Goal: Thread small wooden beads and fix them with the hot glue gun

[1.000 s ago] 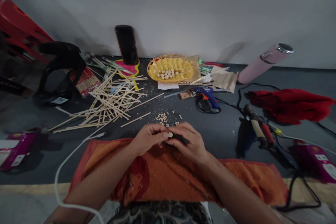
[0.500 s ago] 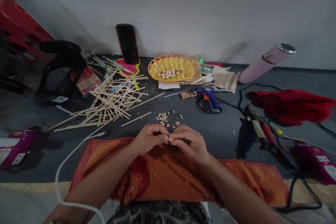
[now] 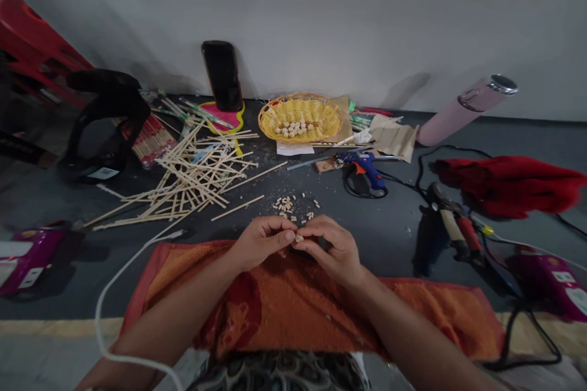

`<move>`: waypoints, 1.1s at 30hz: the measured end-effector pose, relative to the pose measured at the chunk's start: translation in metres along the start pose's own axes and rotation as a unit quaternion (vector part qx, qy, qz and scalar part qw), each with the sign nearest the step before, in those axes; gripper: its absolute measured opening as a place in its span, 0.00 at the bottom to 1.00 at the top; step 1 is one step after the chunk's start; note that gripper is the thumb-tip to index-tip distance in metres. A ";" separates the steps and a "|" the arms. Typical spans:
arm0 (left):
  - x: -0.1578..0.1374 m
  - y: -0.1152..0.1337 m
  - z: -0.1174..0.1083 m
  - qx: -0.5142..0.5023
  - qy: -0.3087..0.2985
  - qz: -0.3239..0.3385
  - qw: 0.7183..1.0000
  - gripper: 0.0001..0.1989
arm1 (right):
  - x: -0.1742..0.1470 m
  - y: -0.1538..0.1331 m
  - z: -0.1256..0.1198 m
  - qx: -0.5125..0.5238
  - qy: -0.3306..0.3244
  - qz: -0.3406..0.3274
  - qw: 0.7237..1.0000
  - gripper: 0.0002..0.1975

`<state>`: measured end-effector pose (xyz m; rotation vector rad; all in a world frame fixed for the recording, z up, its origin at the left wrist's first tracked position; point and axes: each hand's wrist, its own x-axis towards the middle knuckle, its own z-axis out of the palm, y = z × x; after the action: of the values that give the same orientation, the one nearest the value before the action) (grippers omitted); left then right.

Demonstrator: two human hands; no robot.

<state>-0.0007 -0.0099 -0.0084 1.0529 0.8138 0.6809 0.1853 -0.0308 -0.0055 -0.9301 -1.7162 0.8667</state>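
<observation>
Between the fingertips of my two hands is a small cluster of cut wooden stick pieces (image 3: 299,238). My right hand (image 3: 332,250) pinches it between thumb and forefinger. My left hand (image 3: 263,244) is closed against its left side, thumb and forefinger together. Just beyond my fingers, short cut stick pieces (image 3: 284,204) lie scattered on the dark table. Farther back stands an oval yellow wicker basket (image 3: 270,111) with several small pale clusters (image 3: 294,129) in it. Under my wrists lies an orange towel (image 3: 316,311).
A heap of long wooden sticks (image 3: 197,171) spreads at left. A blue glue gun (image 3: 367,171) rests right of centre, pliers (image 3: 452,220) and a red cloth (image 3: 509,186) farther right. A phone (image 3: 222,76) and a pink flask (image 3: 463,111) stand by the wall. A white cable (image 3: 103,305) crosses my left forearm.
My fingers have shifted slightly around the cluster, which has turned and moved up a little. My left thumb has moved slightly. The things on the table stay as they were.
</observation>
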 end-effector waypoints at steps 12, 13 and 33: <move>0.001 -0.002 -0.002 -0.035 -0.027 -0.040 0.998 0.14 | 0.000 0.000 -0.005 -0.045 -0.060 -0.047 0.996 0.15; 0.001 -0.002 -0.002 -0.040 -0.026 -0.043 0.998 0.14 | 0.000 0.000 -0.004 -0.041 -0.061 -0.041 0.996 0.15; -0.001 0.003 -0.001 -0.082 -0.046 -0.059 0.994 0.12 | 0.001 -0.001 -0.002 0.017 -0.056 -0.008 0.998 0.13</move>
<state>-0.0027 -0.0092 -0.0060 0.8733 0.7217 0.5852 0.1867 -0.0301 -0.0038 -0.8570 -1.7956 0.9504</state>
